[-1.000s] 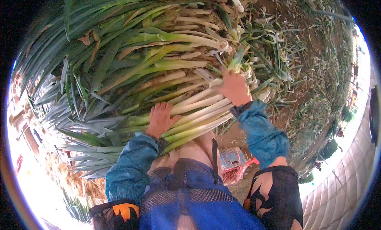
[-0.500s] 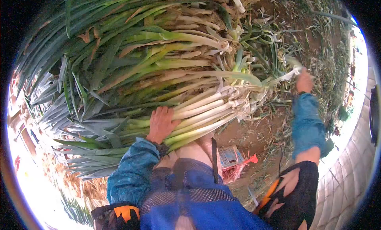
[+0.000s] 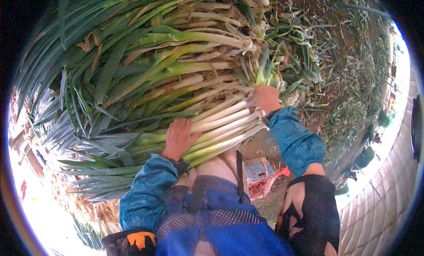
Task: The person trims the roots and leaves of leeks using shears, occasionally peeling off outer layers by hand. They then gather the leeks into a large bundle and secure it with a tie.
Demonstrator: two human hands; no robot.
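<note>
My left hand (image 3: 179,136) lies over the cleaned leeks (image 3: 229,119) on my lap, its fingers spread apart across their pale green stalks. At the root end of these leeks is my right hand (image 3: 266,98), its fingers bent down by the white bases; what they hold, if anything, is hidden. Beyond them lies a heap of untrimmed leeks (image 3: 190,70) with brown outer leaves and roots. The dark green leaf tops (image 3: 101,163) fan out to the left.
Peeled leaf scraps (image 3: 304,48) litter the soil on the right. A blue and white printed item (image 3: 258,168) and pink-red strings (image 3: 267,183) lie beside my knee. A pale quilted sheet (image 3: 375,203) runs along the lower right edge.
My right hand has moved left from over the scraps to the leek bases. The pale peelings it had are no longer seen in it. My left hand stays in place.
</note>
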